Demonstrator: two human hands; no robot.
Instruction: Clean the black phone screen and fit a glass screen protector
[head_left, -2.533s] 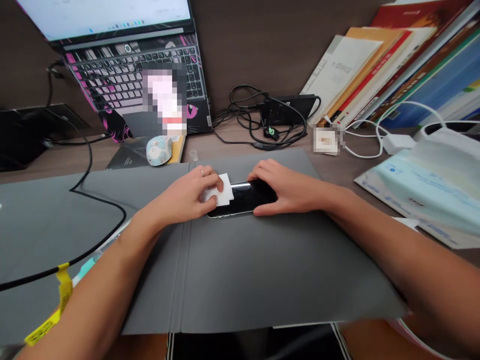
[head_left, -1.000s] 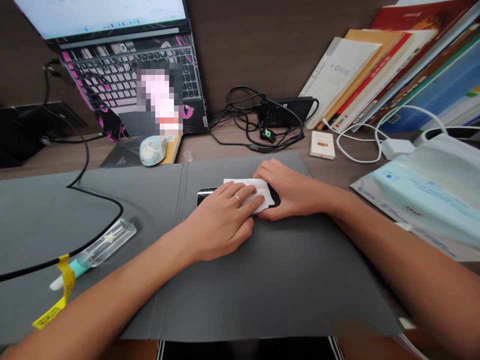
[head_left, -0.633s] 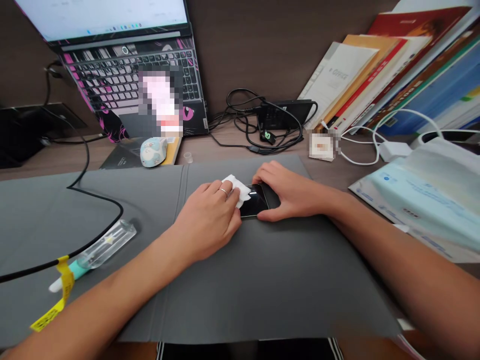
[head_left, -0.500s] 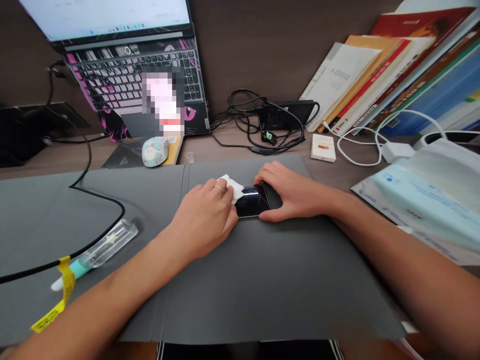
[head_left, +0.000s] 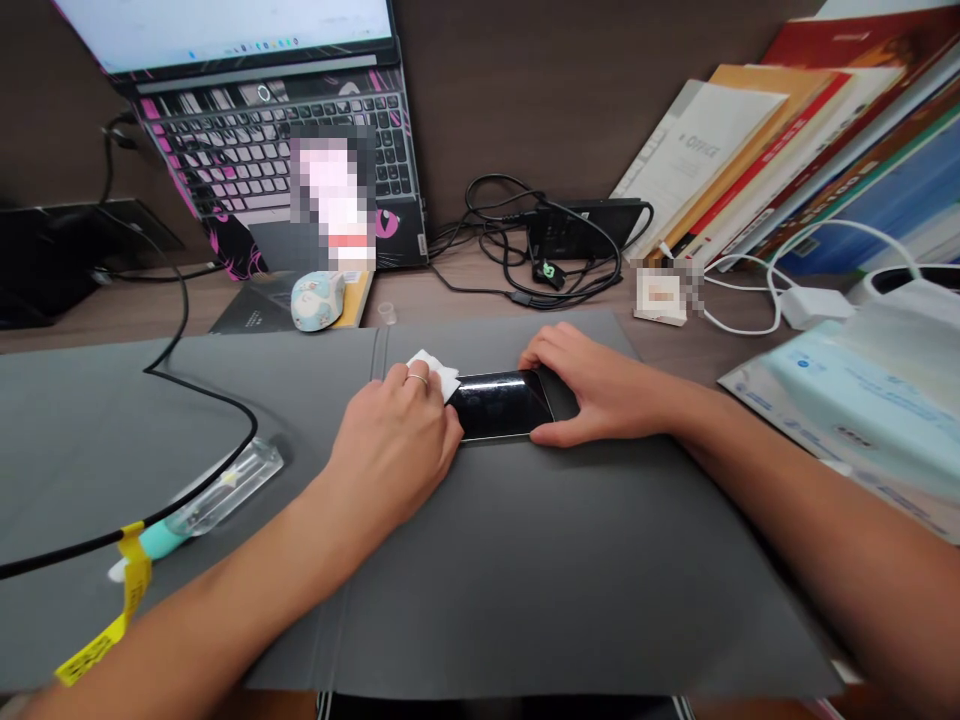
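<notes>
A black smartphone [head_left: 499, 405] lies screen up on the grey desk mat [head_left: 585, 570], its long side running left to right. My right hand [head_left: 581, 385] grips its right end, thumb on the near edge and fingers at the far edge. In my left hand [head_left: 397, 425], which wears a ring, a white tissue [head_left: 436, 374] is bunched under closed fingers. That hand presses the tissue at the phone's left end, which it hides.
A clear spray bottle [head_left: 232, 487] and a black cable [head_left: 240, 405] lie left. Behind are a laptop [head_left: 277, 170], a mouse [head_left: 316, 302], a power adapter [head_left: 589, 228] and leaning books [head_left: 720, 150]. A plastic tissue pack [head_left: 862, 400] sits right.
My left hand has slid the tissue leftward along the phone, baring more of the screen. My right hand still holds the right end. The whole view has shifted slightly.
</notes>
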